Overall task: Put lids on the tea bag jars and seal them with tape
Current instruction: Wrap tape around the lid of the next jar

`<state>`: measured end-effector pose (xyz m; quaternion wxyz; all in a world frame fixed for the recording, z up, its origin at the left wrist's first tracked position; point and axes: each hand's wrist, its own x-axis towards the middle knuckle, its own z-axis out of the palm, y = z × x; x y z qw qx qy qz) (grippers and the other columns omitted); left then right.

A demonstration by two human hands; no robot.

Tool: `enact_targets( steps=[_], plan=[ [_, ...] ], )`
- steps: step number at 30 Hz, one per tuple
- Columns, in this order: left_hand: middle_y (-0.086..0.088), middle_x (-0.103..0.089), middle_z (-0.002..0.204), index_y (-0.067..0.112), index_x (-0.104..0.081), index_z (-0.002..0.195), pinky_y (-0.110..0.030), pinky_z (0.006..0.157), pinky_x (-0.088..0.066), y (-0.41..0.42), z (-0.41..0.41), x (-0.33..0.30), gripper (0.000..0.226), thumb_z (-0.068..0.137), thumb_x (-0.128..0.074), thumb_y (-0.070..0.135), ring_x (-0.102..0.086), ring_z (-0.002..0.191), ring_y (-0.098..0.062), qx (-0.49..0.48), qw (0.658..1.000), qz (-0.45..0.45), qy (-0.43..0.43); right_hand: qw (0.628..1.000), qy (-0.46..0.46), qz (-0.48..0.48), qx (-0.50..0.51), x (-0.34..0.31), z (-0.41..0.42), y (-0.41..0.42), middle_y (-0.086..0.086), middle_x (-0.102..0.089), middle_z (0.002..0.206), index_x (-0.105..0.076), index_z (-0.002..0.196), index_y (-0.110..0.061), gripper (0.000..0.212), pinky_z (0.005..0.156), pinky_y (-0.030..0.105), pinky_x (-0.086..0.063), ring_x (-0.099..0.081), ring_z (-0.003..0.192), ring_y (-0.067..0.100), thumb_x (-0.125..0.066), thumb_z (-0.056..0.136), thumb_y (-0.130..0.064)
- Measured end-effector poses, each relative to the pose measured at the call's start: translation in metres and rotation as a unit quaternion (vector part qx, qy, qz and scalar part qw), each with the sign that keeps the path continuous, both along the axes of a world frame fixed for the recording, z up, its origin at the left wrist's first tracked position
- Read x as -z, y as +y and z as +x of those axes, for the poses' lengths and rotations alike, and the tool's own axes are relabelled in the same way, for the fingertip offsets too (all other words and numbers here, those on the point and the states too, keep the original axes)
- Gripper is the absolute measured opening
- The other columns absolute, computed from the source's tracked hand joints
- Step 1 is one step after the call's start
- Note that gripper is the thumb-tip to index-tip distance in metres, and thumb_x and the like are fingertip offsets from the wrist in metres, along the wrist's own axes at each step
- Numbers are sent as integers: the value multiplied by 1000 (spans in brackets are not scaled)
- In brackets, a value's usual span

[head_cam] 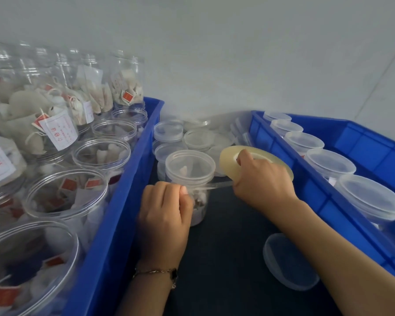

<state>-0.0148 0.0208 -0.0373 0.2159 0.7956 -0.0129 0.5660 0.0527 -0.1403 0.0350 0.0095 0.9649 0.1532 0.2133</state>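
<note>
A clear jar of tea bags stands on the dark table between two blue crates, with a translucent lid on it. My left hand curls against the jar's left side, its thumb holding the tape's end just under the lid. My right hand grips a roll of clear tape, fingers through its core. A strip of tape stretches from the roll to the jar.
The left blue crate holds several open jars of tea bags, more stacked on top. The right blue crate holds several lidded jars. Loose lids lie behind the jar. One lid lies near my right forearm.
</note>
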Motion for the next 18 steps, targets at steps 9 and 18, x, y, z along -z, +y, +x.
enact_targets(
  steps=[9,18],
  plan=[
    [-11,-50,65,2,-55,67,-27,53,-35,1,7,3,32,94,-43,14,-45,59,-23,-1,999,-27,23,1000,-13,-11,-12,2,15,6,2,-58,78,-42,115,-12,30,51,27,-34,-51,64,17,-52,87,-18],
    [-9,-50,64,2,-56,67,-27,44,-32,3,7,1,34,94,-44,19,-44,53,-19,6,997,-59,54,1000,-20,-10,2,11,19,15,0,-51,71,-42,116,-12,33,43,26,-24,-47,60,18,-51,85,-15]
  ],
)
